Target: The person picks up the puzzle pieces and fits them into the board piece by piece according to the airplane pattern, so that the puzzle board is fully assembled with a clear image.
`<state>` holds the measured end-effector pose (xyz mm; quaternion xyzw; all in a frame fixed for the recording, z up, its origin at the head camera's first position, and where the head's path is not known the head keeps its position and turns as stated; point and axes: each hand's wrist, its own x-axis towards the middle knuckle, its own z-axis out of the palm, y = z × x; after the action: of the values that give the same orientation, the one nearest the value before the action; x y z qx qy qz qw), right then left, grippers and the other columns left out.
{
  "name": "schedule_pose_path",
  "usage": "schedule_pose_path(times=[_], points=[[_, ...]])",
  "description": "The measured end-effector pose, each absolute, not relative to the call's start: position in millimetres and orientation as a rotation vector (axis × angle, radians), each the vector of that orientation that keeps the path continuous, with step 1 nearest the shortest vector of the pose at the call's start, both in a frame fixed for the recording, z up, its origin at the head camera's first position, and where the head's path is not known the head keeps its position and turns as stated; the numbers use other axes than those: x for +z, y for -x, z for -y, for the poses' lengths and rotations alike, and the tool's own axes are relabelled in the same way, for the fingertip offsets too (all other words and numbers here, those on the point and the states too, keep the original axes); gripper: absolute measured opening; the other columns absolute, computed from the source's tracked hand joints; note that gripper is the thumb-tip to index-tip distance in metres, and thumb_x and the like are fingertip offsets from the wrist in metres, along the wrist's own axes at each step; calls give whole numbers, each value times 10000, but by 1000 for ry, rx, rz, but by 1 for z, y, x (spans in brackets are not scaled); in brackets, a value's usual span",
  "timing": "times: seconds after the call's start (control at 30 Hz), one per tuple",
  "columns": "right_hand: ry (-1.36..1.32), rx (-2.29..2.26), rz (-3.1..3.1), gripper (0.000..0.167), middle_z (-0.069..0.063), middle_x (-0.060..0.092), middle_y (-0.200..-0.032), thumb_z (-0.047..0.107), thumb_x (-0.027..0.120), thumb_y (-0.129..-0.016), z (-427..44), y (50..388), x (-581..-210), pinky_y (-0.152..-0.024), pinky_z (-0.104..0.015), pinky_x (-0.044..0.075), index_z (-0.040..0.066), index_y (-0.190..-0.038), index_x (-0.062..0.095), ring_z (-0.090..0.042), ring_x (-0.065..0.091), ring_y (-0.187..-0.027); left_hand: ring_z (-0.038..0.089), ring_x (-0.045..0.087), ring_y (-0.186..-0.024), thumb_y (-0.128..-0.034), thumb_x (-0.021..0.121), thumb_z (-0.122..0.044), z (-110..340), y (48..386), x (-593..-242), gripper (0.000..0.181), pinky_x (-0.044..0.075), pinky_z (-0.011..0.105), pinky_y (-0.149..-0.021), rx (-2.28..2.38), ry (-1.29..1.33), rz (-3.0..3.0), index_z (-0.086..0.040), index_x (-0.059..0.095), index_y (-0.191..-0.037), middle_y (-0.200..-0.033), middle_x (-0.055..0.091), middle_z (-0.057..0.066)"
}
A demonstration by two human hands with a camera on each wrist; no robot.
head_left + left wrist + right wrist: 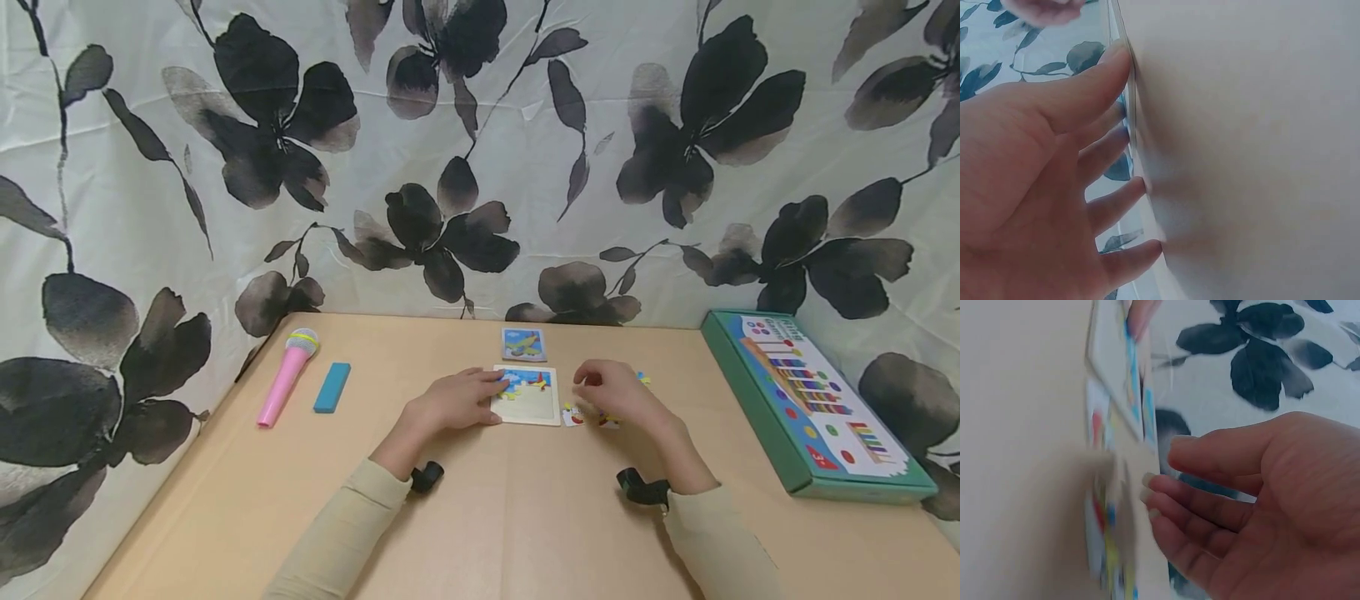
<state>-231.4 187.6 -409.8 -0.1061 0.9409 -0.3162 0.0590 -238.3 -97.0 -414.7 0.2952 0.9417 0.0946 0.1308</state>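
Observation:
A small puzzle tray point(531, 412) with a pale frame lies on the table, a blue, red and yellow picture filling its upper part. My left hand point(457, 400) rests at the tray's left side, fingers spread, the fingertips over its edge. Just right of the tray, my right hand point(618, 392) hovers above loose puzzle pieces point(573, 415). In the right wrist view, its thumb and bent fingers point(1179, 497) stand apart, with nothing visible between them. Part of the pieces is hidden under this hand. Behind the tray lies a small picture puzzle point(524, 344) with a yellow shape on blue.
A pink toy microphone point(287, 379) and a blue block point(332, 387) lie at the left. At the right stands a large green box point(825, 408) with a colourful lid. A flower-print cloth point(555, 167) hangs behind the table point(480, 517).

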Motion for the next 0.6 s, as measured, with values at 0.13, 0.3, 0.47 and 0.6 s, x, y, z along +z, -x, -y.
schedule_pose_path(times=[0.13,0.3,0.47,0.6], points=[[321,-934,-2903,169,-103,655,-962,110,637,-929,-214,229,-411,-736,-292,487,31,-1070,685,-229,558,-874,274,276,-1523,-934,653,-429,97,239,-415,677,316,483,-1204,285,-847,-2734,-213,407,-1527,-1630,324,-39],[247,-934,-3002,243,-178,669,-1062,72,603,-923,-247,232,-413,-766,-350,504,2,-1144,673,-292,585,-941,284,278,-1522,-936,651,-429,97,239,-415,681,315,489,-1204,284,-853,-2736,-210,400,-1530,-1629,324,-35],[141,-978,-2984,410,-263,604,-1230,17,544,-842,-270,235,-418,-770,-412,539,-37,-1244,605,-368,577,-1023,295,292,-1514,-938,654,-421,97,238,-414,680,309,457,-1211,274,-873,-2745,-183,409,-1526,-1622,342,-17],[100,-1000,-2948,458,-277,568,-1278,27,593,-833,-279,236,-425,-846,-467,539,-46,-1285,575,-388,563,-1071,296,288,-1516,-939,653,-417,97,238,-415,681,301,456,-1216,275,-870,-2742,-184,402,-1529,-1623,339,-18]])
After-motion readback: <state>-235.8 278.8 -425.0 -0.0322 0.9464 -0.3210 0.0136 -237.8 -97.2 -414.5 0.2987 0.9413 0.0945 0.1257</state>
